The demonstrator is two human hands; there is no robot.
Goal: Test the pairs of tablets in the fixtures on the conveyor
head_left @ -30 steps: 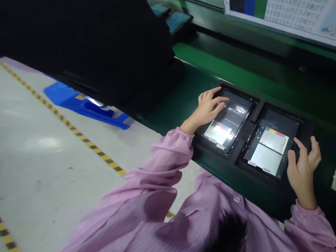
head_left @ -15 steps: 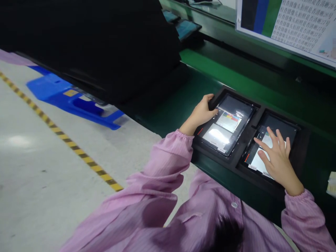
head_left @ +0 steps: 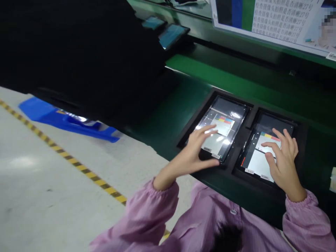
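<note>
Two tablets with lit screens lie side by side in a black tray (head_left: 243,140) on the dark green bench. Over the lower half of the left tablet (head_left: 233,115) is my left hand (head_left: 198,148), fingers spread, the thumb by the tablet's near edge. My right hand (head_left: 285,157) hovers at or just above the right tablet (head_left: 258,161), with its fingers apart and the index finger pointing at the screen. Whether the fingertips touch the glass I cannot tell. Each screen shows a coloured strip above white areas, and small labels sit along the near edges.
A large black cloth or cover (head_left: 78,52) fills the upper left. Behind it lie more tablets (head_left: 173,35). A framed sheet with printed text (head_left: 278,21) stands at the back right. On the floor are a blue plastic object (head_left: 65,120) and yellow-black tape (head_left: 65,154).
My left hand has moved from the left tablet's side edge to over its lower screen. My right index finger has bent, and the right screen's coloured strip shows more. The view has shifted.
</note>
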